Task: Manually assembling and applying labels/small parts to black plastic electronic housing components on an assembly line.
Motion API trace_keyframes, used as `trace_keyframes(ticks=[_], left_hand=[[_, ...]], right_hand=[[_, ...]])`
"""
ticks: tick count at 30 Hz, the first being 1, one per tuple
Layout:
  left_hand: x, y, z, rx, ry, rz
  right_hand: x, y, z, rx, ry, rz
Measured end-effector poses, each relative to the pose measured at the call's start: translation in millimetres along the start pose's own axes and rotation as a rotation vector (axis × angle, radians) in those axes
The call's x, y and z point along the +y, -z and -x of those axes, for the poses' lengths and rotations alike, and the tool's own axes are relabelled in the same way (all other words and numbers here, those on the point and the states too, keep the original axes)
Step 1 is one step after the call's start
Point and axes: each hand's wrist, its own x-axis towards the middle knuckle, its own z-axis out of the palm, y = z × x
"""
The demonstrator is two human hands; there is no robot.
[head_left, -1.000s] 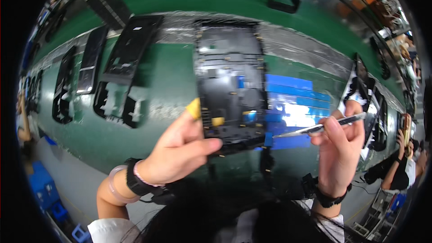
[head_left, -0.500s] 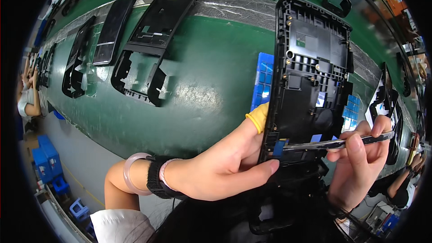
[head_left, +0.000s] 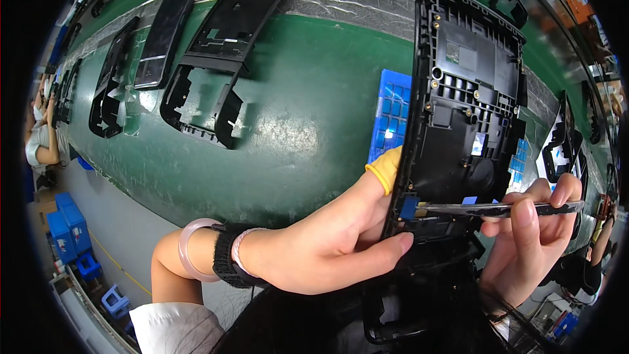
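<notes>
My left hand (head_left: pixel 334 249) grips the lower left edge of a black plastic housing (head_left: pixel 452 137), its thumb on the near face and a yellow finger cot (head_left: pixel 385 169) on another finger. The housing is tilted up, showing its ribbed inside with brass screw inserts. Pinched between the thumb and fingers of my right hand (head_left: pixel 534 236) is a pair of tweezers (head_left: pixel 498 209), pointing left across the housing's lower part. Their tip is beside a small blue piece (head_left: pixel 409 208) near the left edge. Whether the tip touches that piece I cannot tell.
On the green bench (head_left: pixel 295 111) at left lie a black housing frame (head_left: pixel 203 101), a dark flat panel (head_left: pixel 167 36) and another black frame (head_left: pixel 108 92). A blue sheet of small pads (head_left: pixel 392 111) lies behind the held housing. Other people sit along the bench; blue crates (head_left: pixel 67 226) stand on the floor.
The housing has shifted slightly right with both hands. The tweezers now lie closer to level, with their tip still beside the small blue piece.
</notes>
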Motion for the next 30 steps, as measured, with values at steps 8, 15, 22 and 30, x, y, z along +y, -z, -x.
trace_keyframes(ticks=[8, 15, 22, 30], left_hand=[[4.1, -0.2, -3.3, -0.02, 0.027, 0.027], [3.2, 0.1, -2.8, -0.055, -0.008, 0.014], [5.1, -0.2, -2.5, -0.037, 0.033, 0.037], [1.2, -5.5, -8.0, 0.13, -0.027, 0.111]], right_hand=[[0.6, 0.4, -2.0, -0.001, -0.003, 0.002], [-0.5, 1.6, 0.1, -0.008, 0.014, 0.014], [-0.3, 0.1, 0.5, 0.004, 0.001, -0.001], [0.3, -2.3, 3.2, -0.04, 0.03, 0.0]])
